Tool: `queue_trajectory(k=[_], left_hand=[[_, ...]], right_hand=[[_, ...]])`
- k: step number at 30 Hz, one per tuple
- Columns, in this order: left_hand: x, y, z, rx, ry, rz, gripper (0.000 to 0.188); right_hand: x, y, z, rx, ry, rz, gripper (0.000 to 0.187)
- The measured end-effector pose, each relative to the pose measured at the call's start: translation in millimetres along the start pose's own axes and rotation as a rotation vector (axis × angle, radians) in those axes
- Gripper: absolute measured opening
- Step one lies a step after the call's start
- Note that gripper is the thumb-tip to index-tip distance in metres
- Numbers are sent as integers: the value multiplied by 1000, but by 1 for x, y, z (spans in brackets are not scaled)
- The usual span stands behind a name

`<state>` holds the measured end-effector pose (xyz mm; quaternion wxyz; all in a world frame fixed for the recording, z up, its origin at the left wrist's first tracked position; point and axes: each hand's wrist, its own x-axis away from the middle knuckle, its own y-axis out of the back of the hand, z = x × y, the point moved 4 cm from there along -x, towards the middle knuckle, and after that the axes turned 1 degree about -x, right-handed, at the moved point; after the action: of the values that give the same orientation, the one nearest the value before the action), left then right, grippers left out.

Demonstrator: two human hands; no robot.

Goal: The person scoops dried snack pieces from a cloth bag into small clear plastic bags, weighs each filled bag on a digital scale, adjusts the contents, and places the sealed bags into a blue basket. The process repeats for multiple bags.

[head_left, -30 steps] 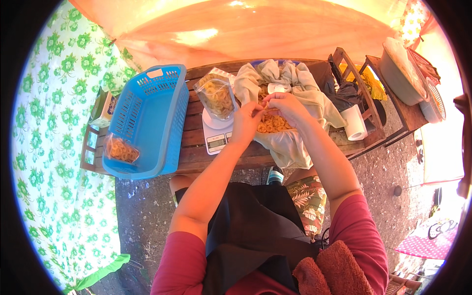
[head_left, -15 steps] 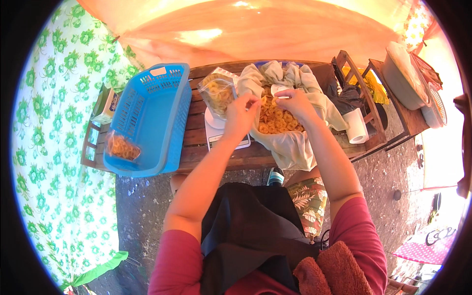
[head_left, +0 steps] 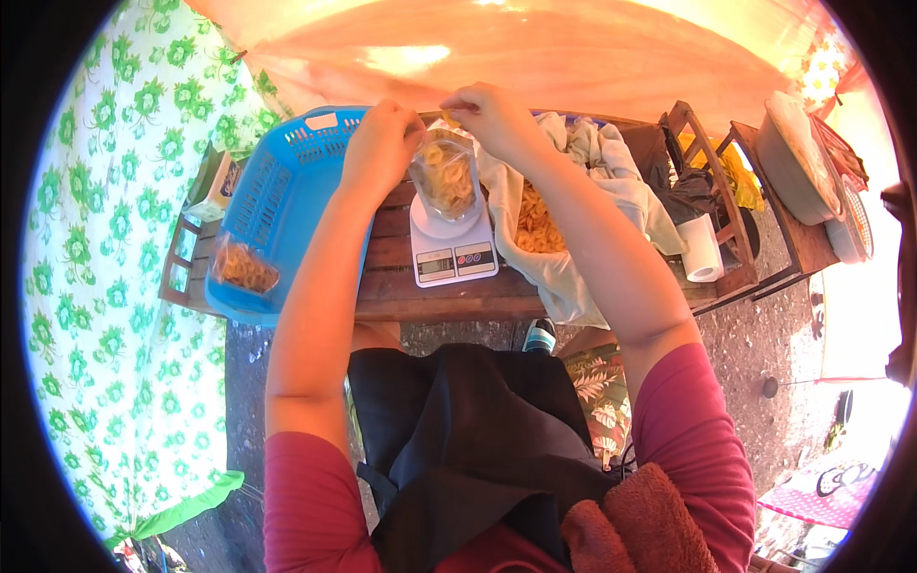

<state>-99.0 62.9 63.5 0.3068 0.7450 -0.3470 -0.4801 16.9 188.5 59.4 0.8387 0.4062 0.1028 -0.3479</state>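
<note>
A clear plastic bag [head_left: 446, 178] of yellow ring-shaped snacks stands on a small white kitchen scale [head_left: 453, 248] on the wooden table [head_left: 401, 286]. My left hand [head_left: 380, 145] grips the bag's top edge on the left side. My right hand [head_left: 490, 116] pinches the top on the right side, with a snack piece at its fingertips. A heap of loose snacks [head_left: 538, 222] lies on a pale cloth [head_left: 573, 277] just right of the scale.
A blue plastic basket [head_left: 287, 205] at the left holds one filled snack bag [head_left: 245, 267]. A paper roll [head_left: 700, 248], dark bags and a wooden rack [head_left: 712, 158] sit at the right. Green-patterned fabric hangs on the left.
Both hands have moved from the snack heap on the cloth up to the top of the bag on the scale.
</note>
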Motion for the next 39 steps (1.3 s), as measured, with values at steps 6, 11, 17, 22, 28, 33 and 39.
queue_trajectory(k=[6,11,17,22,28,33,39], left_hand=[[13,-8,34,202,153,-198,16],[28,-32,61,306,188,-203,23],[41,-53,81,541,328,-156,25],[47,-56,89,619,392,-117,26],[55,-57,84,666,465,-55,28],[62,-67,81,670,442,-14,31],[70,-90,82,708,458,30,25]], right_hand=[[-1,-17,12,164,68,135,21],[13,-7,0,47,35,35,21],[48,30,-57,73,-214,-83,21],[95,37,-126,-82,-671,160,21],[129,18,-131,208,-551,422,21],[98,10,-88,-76,-364,55,27],[67,-26,-53,-57,-229,84,21]])
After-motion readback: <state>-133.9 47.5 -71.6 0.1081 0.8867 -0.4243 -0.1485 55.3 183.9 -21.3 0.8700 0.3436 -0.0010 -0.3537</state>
